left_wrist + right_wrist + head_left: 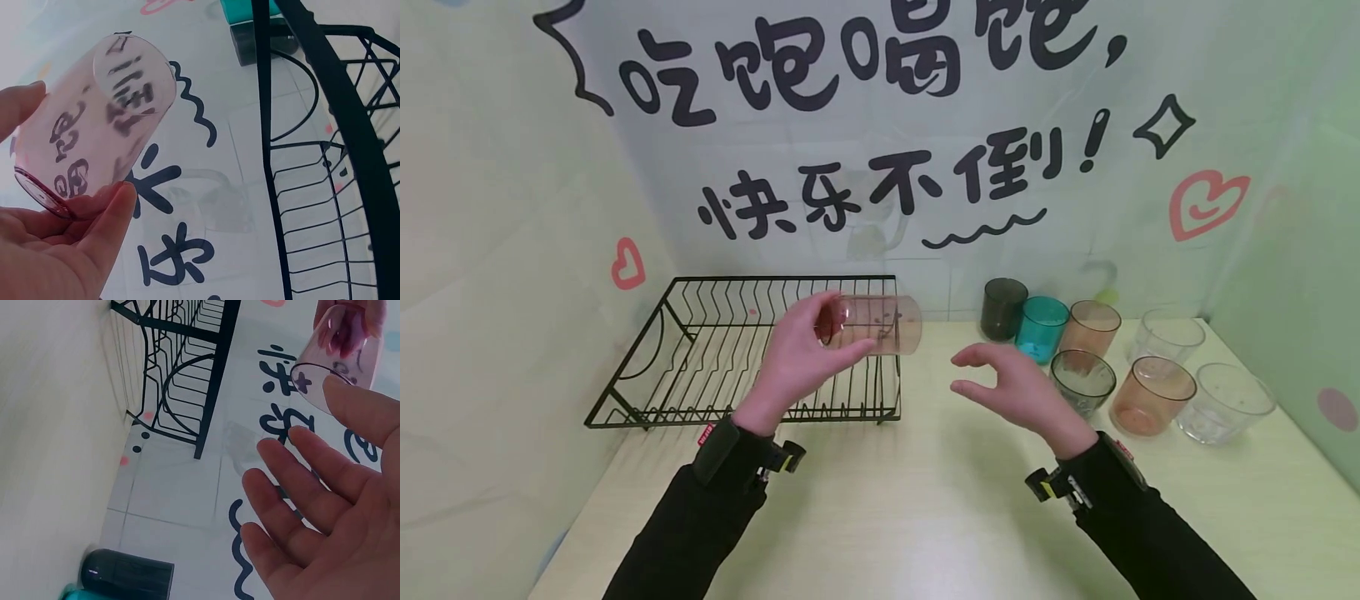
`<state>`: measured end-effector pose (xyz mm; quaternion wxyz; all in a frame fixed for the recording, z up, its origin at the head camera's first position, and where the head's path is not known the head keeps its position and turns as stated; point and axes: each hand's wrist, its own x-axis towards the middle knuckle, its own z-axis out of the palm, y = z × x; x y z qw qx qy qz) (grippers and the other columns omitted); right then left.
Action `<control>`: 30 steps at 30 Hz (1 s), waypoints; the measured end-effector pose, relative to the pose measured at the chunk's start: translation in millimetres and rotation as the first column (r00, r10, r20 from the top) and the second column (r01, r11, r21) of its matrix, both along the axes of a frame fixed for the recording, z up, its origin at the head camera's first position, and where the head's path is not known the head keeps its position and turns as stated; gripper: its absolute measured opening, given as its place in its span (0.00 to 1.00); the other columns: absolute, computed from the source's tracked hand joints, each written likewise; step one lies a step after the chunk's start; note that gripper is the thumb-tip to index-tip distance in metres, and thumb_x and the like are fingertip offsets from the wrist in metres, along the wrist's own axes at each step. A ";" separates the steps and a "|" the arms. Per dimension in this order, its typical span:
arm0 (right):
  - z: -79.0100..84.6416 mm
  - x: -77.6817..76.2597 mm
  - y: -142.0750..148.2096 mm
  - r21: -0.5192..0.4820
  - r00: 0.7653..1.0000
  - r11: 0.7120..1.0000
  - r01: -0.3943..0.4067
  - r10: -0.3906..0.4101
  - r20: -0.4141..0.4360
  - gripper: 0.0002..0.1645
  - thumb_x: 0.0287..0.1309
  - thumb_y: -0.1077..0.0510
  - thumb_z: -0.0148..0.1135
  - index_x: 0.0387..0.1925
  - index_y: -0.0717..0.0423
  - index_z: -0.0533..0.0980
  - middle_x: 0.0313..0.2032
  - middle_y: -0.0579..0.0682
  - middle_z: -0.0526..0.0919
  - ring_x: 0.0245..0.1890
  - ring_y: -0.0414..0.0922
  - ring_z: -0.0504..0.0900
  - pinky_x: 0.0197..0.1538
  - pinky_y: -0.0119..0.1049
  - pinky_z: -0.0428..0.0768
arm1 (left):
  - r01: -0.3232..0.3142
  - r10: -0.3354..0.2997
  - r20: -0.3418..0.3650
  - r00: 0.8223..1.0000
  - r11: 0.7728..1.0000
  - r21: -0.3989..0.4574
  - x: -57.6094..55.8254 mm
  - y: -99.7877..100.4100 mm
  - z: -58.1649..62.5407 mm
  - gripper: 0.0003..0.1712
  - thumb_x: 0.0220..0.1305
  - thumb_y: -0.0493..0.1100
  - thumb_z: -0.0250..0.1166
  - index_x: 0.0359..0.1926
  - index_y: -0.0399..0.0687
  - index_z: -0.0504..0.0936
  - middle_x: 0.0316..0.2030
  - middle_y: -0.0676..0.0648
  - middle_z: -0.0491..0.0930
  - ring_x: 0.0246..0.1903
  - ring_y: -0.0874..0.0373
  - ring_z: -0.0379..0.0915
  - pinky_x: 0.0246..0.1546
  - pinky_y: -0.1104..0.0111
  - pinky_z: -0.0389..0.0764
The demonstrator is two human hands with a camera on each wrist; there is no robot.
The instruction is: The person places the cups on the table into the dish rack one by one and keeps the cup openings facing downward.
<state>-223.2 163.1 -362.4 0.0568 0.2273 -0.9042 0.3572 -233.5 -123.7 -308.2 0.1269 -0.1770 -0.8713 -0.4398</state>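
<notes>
My left hand (797, 350) grips a clear pink drinking glass (895, 327) by one end, thumb on one side and fingers on the other. The glass lies sideways in the air, pointing right, over the right part of a black wire dish rack (700, 367). In the left wrist view the pink glass (100, 112) is seen with the wall lettering showing through it. My right hand (1018, 392) hovers to the right of the glass, apart from it and holding nothing. Its fingers are spread and loosely bent in the right wrist view, with the palm (350, 550) visible.
Several tumblers stand at the right: a dark one (1003, 310), a teal one (1041, 329), amber ones (1152, 398), a grey one (1081, 385) and clear ones (1225, 404). The pale tabletop (895, 517) extends in front. A lettered sheet (865, 233) hangs behind.
</notes>
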 end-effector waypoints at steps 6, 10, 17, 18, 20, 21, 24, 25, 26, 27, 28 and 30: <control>-1.1 -0.7 2.9 0.115 0.999 0.992 -0.046 0.046 0.006 0.24 0.60 0.52 0.69 0.53 0.63 0.79 0.51 0.56 0.83 0.55 0.56 0.78 0.58 0.54 0.76 | -0.040 0.039 -0.009 0.999 0.994 -0.104 -2.8 -7.3 0.8 0.28 0.52 0.51 0.77 0.47 0.40 0.76 0.36 0.45 0.75 0.34 0.52 0.71 0.35 0.65 0.78; -1.7 -1.8 6.9 0.162 0.998 0.984 -0.068 0.066 0.018 0.25 0.60 0.52 0.69 0.54 0.63 0.79 0.52 0.56 0.83 0.55 0.57 0.78 0.58 0.54 0.75 | -0.066 0.067 0.003 0.998 0.987 -0.150 -5.4 -12.9 1.0 0.32 0.52 0.52 0.76 0.51 0.37 0.76 0.38 0.44 0.77 0.35 0.52 0.73 0.35 0.64 0.81; -2.0 -2.9 13.8 0.234 0.994 0.966 -0.111 0.104 0.044 0.26 0.59 0.50 0.70 0.54 0.62 0.79 0.51 0.56 0.83 0.54 0.57 0.79 0.57 0.53 0.76 | -0.097 0.100 0.001 0.995 0.969 -0.229 -14.7 -31.0 -4.0 0.30 0.52 0.52 0.77 0.48 0.38 0.77 0.38 0.43 0.79 0.35 0.50 0.76 0.33 0.61 0.81; -2.1 -2.6 14.4 0.249 0.993 0.962 -0.113 0.105 0.048 0.27 0.59 0.50 0.70 0.54 0.62 0.79 0.51 0.56 0.83 0.54 0.57 0.79 0.57 0.53 0.76 | -0.102 0.107 0.005 0.994 0.966 -0.236 -16.0 -33.4 -4.7 0.30 0.52 0.52 0.77 0.48 0.39 0.77 0.39 0.43 0.79 0.36 0.49 0.76 0.34 0.60 0.82; -2.7 -2.0 15.8 0.279 0.993 0.953 -0.114 0.104 0.052 0.27 0.58 0.49 0.70 0.54 0.62 0.79 0.51 0.56 0.83 0.54 0.56 0.79 0.57 0.52 0.76 | -0.111 0.117 0.009 0.993 0.959 -0.261 -18.0 -38.1 -5.0 0.30 0.51 0.52 0.77 0.47 0.39 0.77 0.38 0.43 0.80 0.35 0.49 0.77 0.33 0.59 0.82; -3.1 -1.7 16.6 0.292 0.993 0.950 -0.114 0.103 0.052 0.27 0.58 0.49 0.71 0.54 0.62 0.79 0.51 0.56 0.83 0.54 0.56 0.79 0.57 0.52 0.76 | -0.116 0.124 0.011 0.992 0.954 -0.276 -19.3 -40.7 -5.4 0.30 0.51 0.52 0.77 0.47 0.39 0.77 0.39 0.42 0.80 0.36 0.48 0.77 0.34 0.58 0.82; -4.1 -0.8 18.7 0.327 0.994 0.939 -0.106 0.093 0.055 0.28 0.58 0.49 0.71 0.54 0.62 0.79 0.52 0.56 0.83 0.54 0.56 0.79 0.57 0.52 0.77 | -0.133 0.148 0.024 0.989 0.939 -0.316 -23.4 -49.9 -6.4 0.29 0.52 0.52 0.76 0.47 0.38 0.77 0.38 0.42 0.79 0.36 0.47 0.76 0.35 0.56 0.80; -4.3 -0.5 19.1 0.335 0.995 0.937 -0.100 0.086 0.057 0.28 0.57 0.49 0.71 0.54 0.62 0.79 0.52 0.56 0.82 0.54 0.56 0.79 0.57 0.52 0.77 | -0.138 0.155 0.028 0.987 0.934 -0.331 -25.1 -53.3 -6.7 0.28 0.52 0.52 0.75 0.46 0.38 0.76 0.38 0.42 0.79 0.36 0.46 0.75 0.34 0.56 0.79; -4.6 -0.3 19.8 0.343 0.995 0.934 -0.096 0.082 0.055 0.28 0.57 0.49 0.71 0.54 0.62 0.79 0.52 0.56 0.82 0.54 0.56 0.79 0.57 0.52 0.77 | -0.143 0.163 0.029 0.986 0.928 -0.345 -26.8 -56.7 -6.9 0.28 0.53 0.52 0.75 0.46 0.37 0.76 0.38 0.41 0.78 0.36 0.46 0.75 0.35 0.56 0.79; -4.4 0.2 20.2 0.350 0.995 0.932 -0.093 0.078 0.055 0.28 0.57 0.49 0.71 0.54 0.62 0.79 0.52 0.56 0.82 0.54 0.56 0.79 0.57 0.52 0.77 | -0.147 0.170 0.033 0.985 0.924 -0.353 -28.3 -60.2 -6.7 0.27 0.53 0.52 0.74 0.45 0.37 0.76 0.37 0.41 0.78 0.36 0.46 0.74 0.35 0.56 0.78; -4.1 0.7 20.6 0.358 0.996 0.929 -0.091 0.077 0.055 0.28 0.57 0.49 0.71 0.54 0.62 0.79 0.52 0.56 0.82 0.54 0.57 0.79 0.57 0.52 0.77 | -0.151 0.177 0.038 0.984 0.920 -0.361 -29.8 -63.4 -6.3 0.26 0.54 0.51 0.74 0.44 0.38 0.76 0.36 0.41 0.77 0.34 0.47 0.73 0.33 0.57 0.76; -4.2 1.6 22.1 0.376 0.996 0.922 -0.087 0.073 0.052 0.28 0.57 0.49 0.72 0.54 0.61 0.79 0.52 0.56 0.82 0.54 0.57 0.78 0.57 0.53 0.76 | -0.161 0.187 0.034 0.982 0.911 -0.379 -33.2 -69.7 -5.3 0.23 0.54 0.51 0.73 0.40 0.39 0.76 0.32 0.43 0.75 0.31 0.48 0.71 0.29 0.59 0.74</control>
